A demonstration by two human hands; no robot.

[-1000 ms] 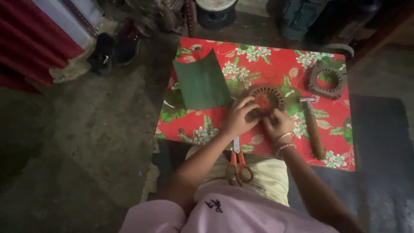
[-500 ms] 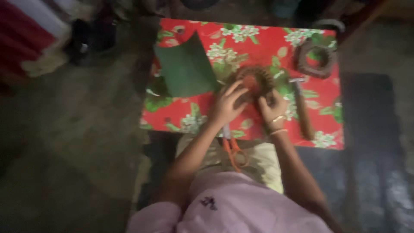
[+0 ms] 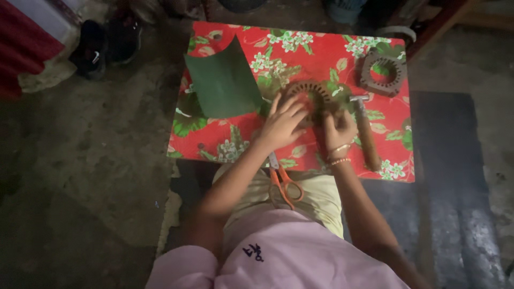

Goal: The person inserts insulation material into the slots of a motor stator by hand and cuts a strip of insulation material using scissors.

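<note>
A round slotted metal ring lies on a low table covered by a red flowered cloth. My left hand rests over the ring's near left side, fingers spread on it. My right hand, with bangles at the wrist, grips the ring's near right rim. A sheet of dark green paper lies curled just left of the ring. Orange-handled scissors rest on my lap below my hands.
A wooden-handled hammer lies right of my right hand. A second slotted ring sits at the table's far right. Dark shoes stand on the floor at the far left. A dark mat lies to the right.
The view has shifted, so the table sits more central. Both hands stay on the ring; my left hand's fingers have spread further across it.
</note>
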